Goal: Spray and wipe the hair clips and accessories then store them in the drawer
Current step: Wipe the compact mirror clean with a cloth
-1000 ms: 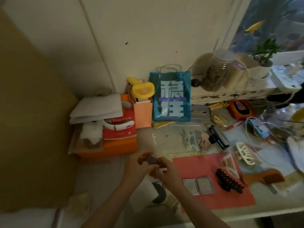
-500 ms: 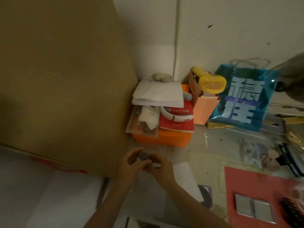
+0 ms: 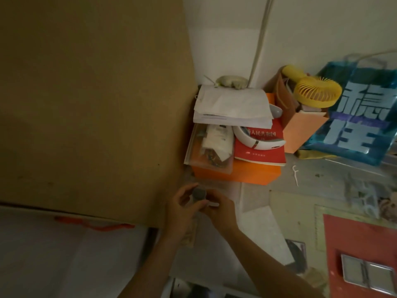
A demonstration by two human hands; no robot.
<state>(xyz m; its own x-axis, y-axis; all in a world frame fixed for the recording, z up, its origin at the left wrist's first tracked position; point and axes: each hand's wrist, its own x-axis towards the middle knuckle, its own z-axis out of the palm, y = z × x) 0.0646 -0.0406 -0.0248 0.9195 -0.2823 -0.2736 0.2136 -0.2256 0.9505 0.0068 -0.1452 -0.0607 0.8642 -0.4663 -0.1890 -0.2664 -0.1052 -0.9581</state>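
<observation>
Both hands meet over the left end of the desk, around a small bottle with a grey round cap (image 3: 199,194). My left hand (image 3: 182,211) curls round the bottle's body from the left. My right hand (image 3: 219,208) pinches it from the right, just below the cap. The bottle's lower part is hidden behind the fingers. A pale claw clip (image 3: 363,198) lies blurred at the right edge on the desk. A folding mirror (image 3: 365,274) rests open on the red mat (image 3: 352,239).
A tall brown board (image 3: 90,104) fills the left. An orange box (image 3: 247,175) stacked with a red book, papers and a white neck device stands in the corner. Behind it are a yellow fan (image 3: 315,91) in an orange bag and a blue tote (image 3: 361,119).
The view has swung left, so most clips on the red mat have left the frame and the brown board has come in. Both hands still hold the small bottle together.
</observation>
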